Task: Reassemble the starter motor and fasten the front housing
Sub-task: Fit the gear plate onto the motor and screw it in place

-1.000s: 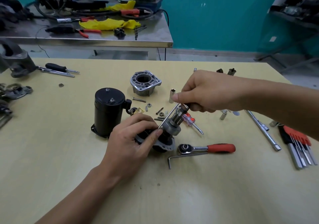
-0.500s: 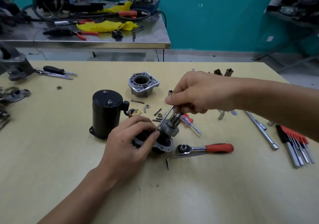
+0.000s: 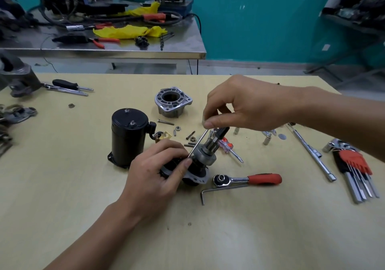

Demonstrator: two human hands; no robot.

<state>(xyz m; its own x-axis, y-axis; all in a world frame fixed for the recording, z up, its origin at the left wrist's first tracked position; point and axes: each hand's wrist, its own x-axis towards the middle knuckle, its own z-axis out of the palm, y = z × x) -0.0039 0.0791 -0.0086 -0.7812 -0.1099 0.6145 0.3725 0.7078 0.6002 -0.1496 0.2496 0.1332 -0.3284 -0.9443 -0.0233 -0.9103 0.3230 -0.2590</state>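
Observation:
At the table's middle, my left hand [image 3: 158, 171] grips the starter's drive assembly [image 3: 205, 155], a black and grey part with a pinion shaft pointing up and right. My right hand [image 3: 241, 105] pinches the top of a thin steel rod [image 3: 198, 143] that slants down to the assembly beside my left fingertip. The black motor body [image 3: 128, 136] stands upright just left of it. The aluminium front housing [image 3: 173, 102] sits apart, farther back. Loose bolts and nuts [image 3: 183, 133] lie between them.
A red-handled ratchet [image 3: 248, 179] and a hex key [image 3: 220, 190] lie right of the assembly. A small screwdriver [image 3: 230, 150], a long socket extension [image 3: 310, 151] and a red hex-key set [image 3: 356, 169] lie further right. Screwdrivers [image 3: 66, 86] and metal parts occupy the left edge.
My right hand has lifted slightly and opened its fingers a little around the rod's top. The left hand keeps its grip on the assembly.

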